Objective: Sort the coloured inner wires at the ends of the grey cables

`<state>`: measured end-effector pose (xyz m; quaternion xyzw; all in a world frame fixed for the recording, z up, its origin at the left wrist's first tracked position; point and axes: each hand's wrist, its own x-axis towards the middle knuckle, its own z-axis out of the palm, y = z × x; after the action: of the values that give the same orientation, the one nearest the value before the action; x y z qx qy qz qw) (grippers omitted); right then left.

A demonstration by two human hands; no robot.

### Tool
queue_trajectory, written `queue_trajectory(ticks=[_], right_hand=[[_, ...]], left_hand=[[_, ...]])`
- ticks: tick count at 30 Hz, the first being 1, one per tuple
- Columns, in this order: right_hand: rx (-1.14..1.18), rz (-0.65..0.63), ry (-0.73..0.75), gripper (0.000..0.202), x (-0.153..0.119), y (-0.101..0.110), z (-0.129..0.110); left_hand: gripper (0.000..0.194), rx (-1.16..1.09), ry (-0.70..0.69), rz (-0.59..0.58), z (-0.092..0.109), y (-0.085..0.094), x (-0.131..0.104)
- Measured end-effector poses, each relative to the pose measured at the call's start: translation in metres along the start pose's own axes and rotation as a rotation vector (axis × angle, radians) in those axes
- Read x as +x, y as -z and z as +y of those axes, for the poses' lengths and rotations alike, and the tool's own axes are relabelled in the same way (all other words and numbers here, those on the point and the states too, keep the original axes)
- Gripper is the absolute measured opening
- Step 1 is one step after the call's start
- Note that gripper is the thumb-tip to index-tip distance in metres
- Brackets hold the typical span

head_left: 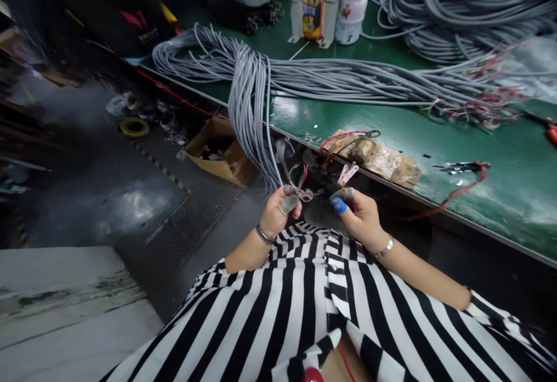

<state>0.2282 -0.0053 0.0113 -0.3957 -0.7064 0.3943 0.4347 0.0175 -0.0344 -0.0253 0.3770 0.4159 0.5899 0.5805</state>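
My left hand point(284, 209), with grey covers on its fingertips, pinches the end of a grey cable point(272, 164). Thin coloured wires point(304, 180), red and green among them, stick out past its fingers. To the right, my right hand point(353, 212) has its thumb, under a blue cover, pressed towards a grey-covered finger. Whether anything thin lies between them is too small to tell. The grey cable bundle point(348, 77) runs along the green table point(387, 132), with one part hanging over the edge towards my left hand.
A taped block point(376, 158) with wires and a pink clip point(347, 174) sits at the table edge. Pliers point(461, 167) lie further right. Coiled cable point(470, 4), a bottle point(350, 7) and a small yellow pouch point(312, 16) stand behind. A cardboard box point(221, 164) is below left.
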Motion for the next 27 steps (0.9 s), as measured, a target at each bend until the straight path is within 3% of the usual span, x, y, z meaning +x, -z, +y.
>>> queue_trajectory(ticks=[3,7,14,21,24,27], right_hand=[[-0.031,0.072,0.115,0.018,-0.007,0.004,-0.001],[0.034,0.103,0.058,0.018,-0.007,0.002,-0.005],[-0.119,-0.178,0.313,0.015,0.011,-0.007,-0.034],[-0.445,-0.286,0.405,0.038,0.033,-0.034,-0.053],[-0.596,-0.352,0.423,0.024,0.036,-0.044,-0.057],[-0.537,-0.391,0.416,0.012,0.040,-0.050,-0.052]], left_hand=[[0.042,-0.006,-0.003,-0.005,-0.001,0.000,-0.001],[0.048,-0.031,-0.023,0.037,0.001,-0.005,0.001],[0.051,-0.212,0.006,0.088,0.013,0.003,0.006],[0.060,-0.171,-0.015,0.080,0.007,0.015,0.001],[0.059,-0.177,0.022,0.145,0.002,0.021,0.000],[0.053,-0.170,0.056,0.224,0.001,0.025,-0.001]])
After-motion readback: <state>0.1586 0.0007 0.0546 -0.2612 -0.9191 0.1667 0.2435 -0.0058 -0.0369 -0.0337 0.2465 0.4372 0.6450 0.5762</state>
